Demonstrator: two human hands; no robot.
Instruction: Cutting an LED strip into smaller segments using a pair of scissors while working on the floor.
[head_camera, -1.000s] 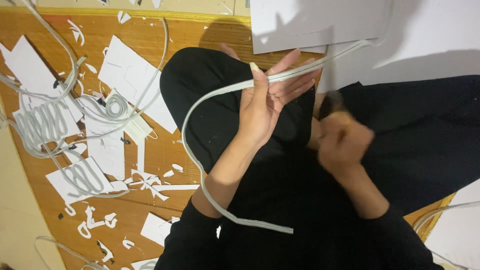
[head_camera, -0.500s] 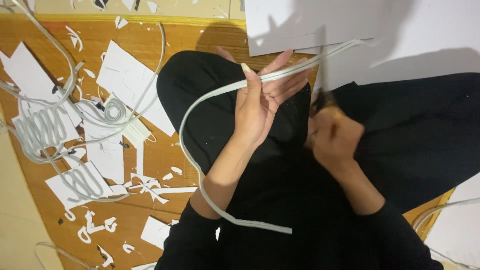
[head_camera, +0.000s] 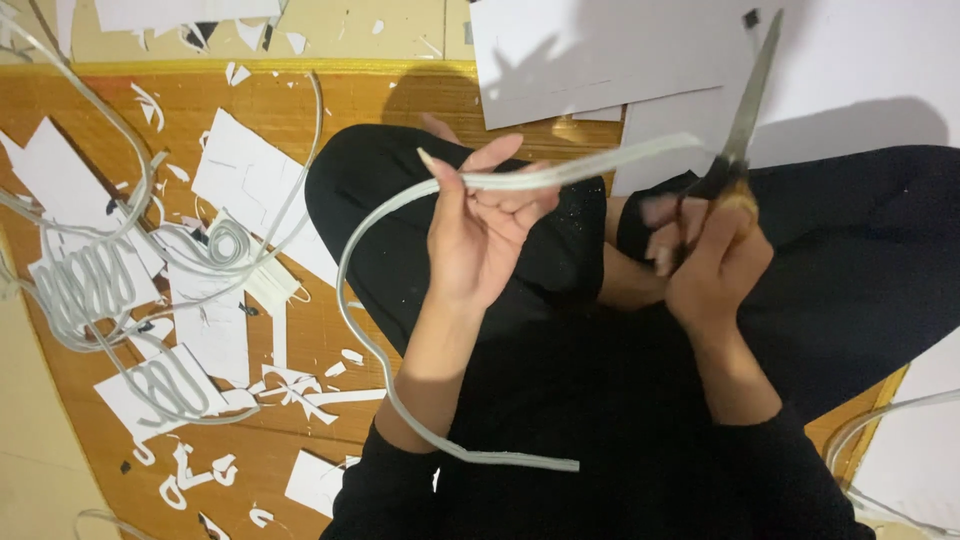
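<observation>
My left hand (head_camera: 485, 235) pinches a long white strip (head_camera: 352, 300) between thumb and fingers, above my black-clad lap. The strip arcs down to the left, curls back and ends near my left forearm; its other end runs right toward the scissors. My right hand (head_camera: 710, 250) grips a pair of scissors (head_camera: 745, 110) by the dark handles. The blades point up and away, at the strip's right end.
White sheets (head_camera: 600, 55) lie at the top right on the wooden floor (head_camera: 300, 420). Paper scraps (head_camera: 215, 335), cut shapes and coiled white strips (head_camera: 85, 285) litter the left side. Another white strip (head_camera: 880, 420) curves at the lower right.
My right hand has lifted and turned the scissors so the blades now point up at the strip's end. My left hand still holds the strip, shifted slightly.
</observation>
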